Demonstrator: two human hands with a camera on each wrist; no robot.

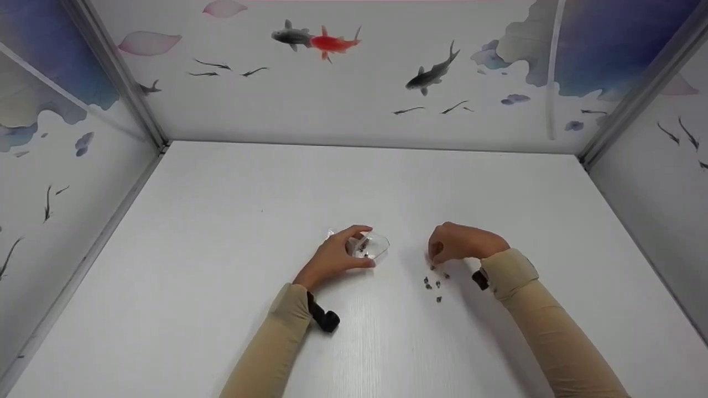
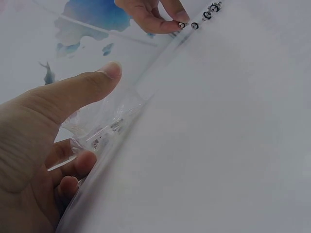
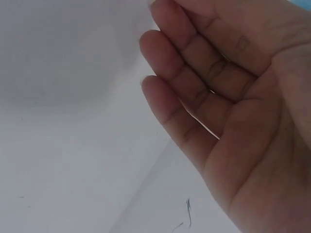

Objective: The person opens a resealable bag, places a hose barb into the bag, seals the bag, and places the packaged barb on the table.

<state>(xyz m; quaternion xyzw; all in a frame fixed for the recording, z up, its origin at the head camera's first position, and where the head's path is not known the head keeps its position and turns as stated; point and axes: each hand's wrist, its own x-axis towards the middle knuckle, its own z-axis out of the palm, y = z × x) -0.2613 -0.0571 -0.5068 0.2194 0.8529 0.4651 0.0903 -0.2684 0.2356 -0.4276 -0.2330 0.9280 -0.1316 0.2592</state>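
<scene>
My left hand (image 1: pixel 332 257) holds a clear, crinkly plastic bag (image 1: pixel 380 243) with its thumb and fingers spread around its sides. A few small dark pieces (image 1: pixel 363 247) show inside the bag. To the right, my right hand (image 1: pixel 458 242) is down at the table, its thumb and index finger pinching a small black-and-silver bead (image 2: pixel 181 25). Several more such beads (image 1: pixel 438 284) lie loosely scattered just in front of it. In the right wrist view the other fingers (image 3: pixel 163 56) are bent, while the fingertips that pinch are out of frame.
The white table (image 1: pixel 221 182) is bounded by a back wall (image 1: pixel 354 105) printed with fish and by side panels, such as the left one (image 1: pixel 33 182). A black wrist strap with a camera (image 1: pixel 326 319) hangs below the left wrist.
</scene>
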